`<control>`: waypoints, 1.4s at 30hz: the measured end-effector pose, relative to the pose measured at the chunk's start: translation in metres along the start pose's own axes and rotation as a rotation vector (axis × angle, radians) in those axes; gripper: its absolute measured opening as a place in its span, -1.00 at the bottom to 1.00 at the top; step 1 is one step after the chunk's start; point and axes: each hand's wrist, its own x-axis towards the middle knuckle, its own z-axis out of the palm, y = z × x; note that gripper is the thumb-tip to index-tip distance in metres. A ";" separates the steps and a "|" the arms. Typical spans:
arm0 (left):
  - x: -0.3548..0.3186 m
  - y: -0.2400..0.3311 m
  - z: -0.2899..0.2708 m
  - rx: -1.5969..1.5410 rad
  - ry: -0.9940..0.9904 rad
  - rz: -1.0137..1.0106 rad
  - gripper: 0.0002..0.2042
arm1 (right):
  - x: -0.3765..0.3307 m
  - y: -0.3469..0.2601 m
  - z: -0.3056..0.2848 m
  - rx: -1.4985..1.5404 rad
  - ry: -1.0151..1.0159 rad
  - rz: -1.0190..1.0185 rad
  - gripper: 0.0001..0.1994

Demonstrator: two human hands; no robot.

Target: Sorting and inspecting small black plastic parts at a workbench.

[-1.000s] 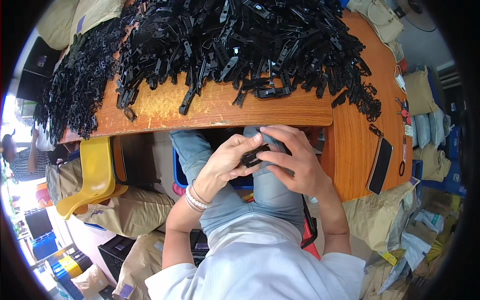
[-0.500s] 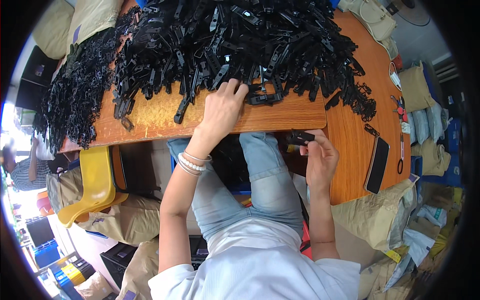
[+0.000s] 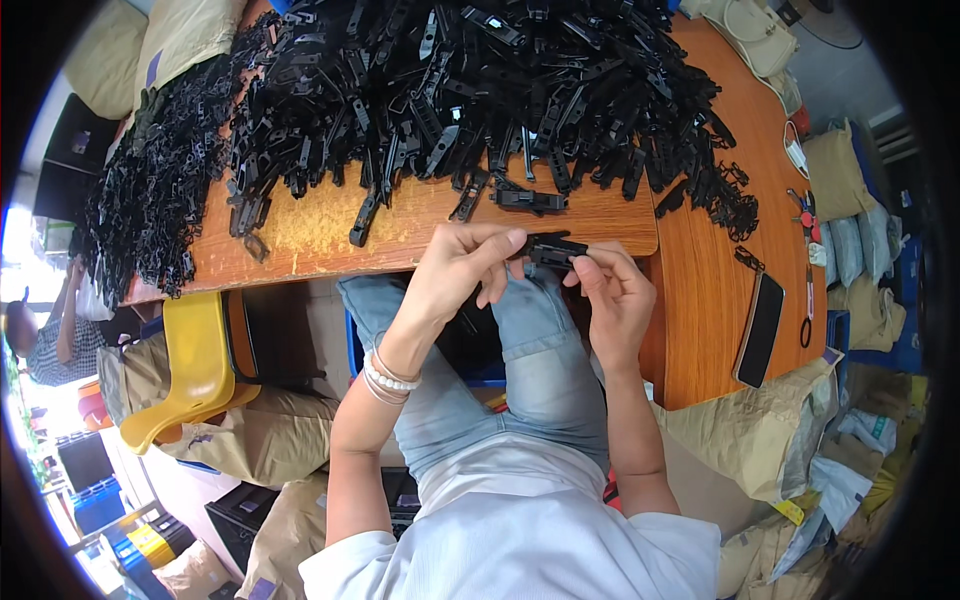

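Two hands pinch angular black plastic clip.

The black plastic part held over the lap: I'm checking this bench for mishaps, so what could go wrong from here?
The black plastic part is pinched only by fingertips of the left hand and right hand, past the table edge; a slip could drop it to the floor. The phone lies near the table's rim, where an elbow might knock it.

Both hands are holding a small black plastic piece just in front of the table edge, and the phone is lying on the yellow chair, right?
Not quite. Both hands, left hand and right hand, do hold the small black plastic piece by the table edge, but the phone lies on the table's right side, not on the yellow chair. The head view shows it.
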 end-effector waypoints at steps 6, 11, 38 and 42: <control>-0.002 -0.012 0.007 -0.181 0.034 -0.071 -0.57 | -0.006 -0.007 0.004 -0.182 -0.008 -0.009 -0.89; -0.006 -0.006 0.014 -0.130 0.080 -0.086 -0.55 | -0.008 -0.010 0.004 -0.041 0.014 0.105 -0.87; -0.012 -0.012 0.026 -0.058 0.147 -0.031 -0.57 | -0.018 -0.004 0.007 -0.036 0.107 0.119 -0.85; -0.014 -0.012 0.028 -0.069 0.148 -0.035 -0.56 | -0.020 -0.003 0.005 -0.034 0.119 0.092 -0.86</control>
